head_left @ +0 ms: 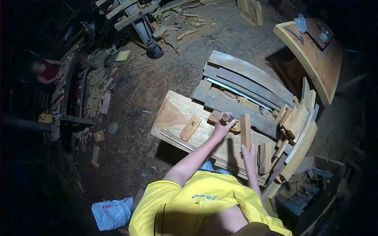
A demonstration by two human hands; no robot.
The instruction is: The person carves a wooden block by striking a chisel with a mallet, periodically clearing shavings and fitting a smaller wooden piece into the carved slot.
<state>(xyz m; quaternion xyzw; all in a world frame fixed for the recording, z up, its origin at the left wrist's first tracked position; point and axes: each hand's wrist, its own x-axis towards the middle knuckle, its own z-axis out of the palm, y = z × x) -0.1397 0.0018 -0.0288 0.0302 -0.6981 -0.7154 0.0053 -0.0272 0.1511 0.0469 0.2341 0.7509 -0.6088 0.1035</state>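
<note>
My left hand (222, 130) is closed around an upright tool with a round wooden handle end (225, 117). It looks like a chisel, but the hand hides its blade. Beneath it a short wooden block (214, 117) lies on the pale work board (171, 108). My right hand (249, 152) grips the lower end of a squared wooden billet (245, 128), raised beside the left hand. Left of the hands rests a wooden piece (191, 128) with a small dark notch. Another wood piece (265, 157) stands close to my right hand.
Long planks (244, 74) and a metal straightedge (240, 93) lie across the bench's far side. Offcuts (291, 118) are stacked at right. A wooden tabletop (315, 59) is beyond. A crate of tools (307, 192) sits at lower right, a white bag (112, 214) at lower left. Another person (49, 72) is at far left.
</note>
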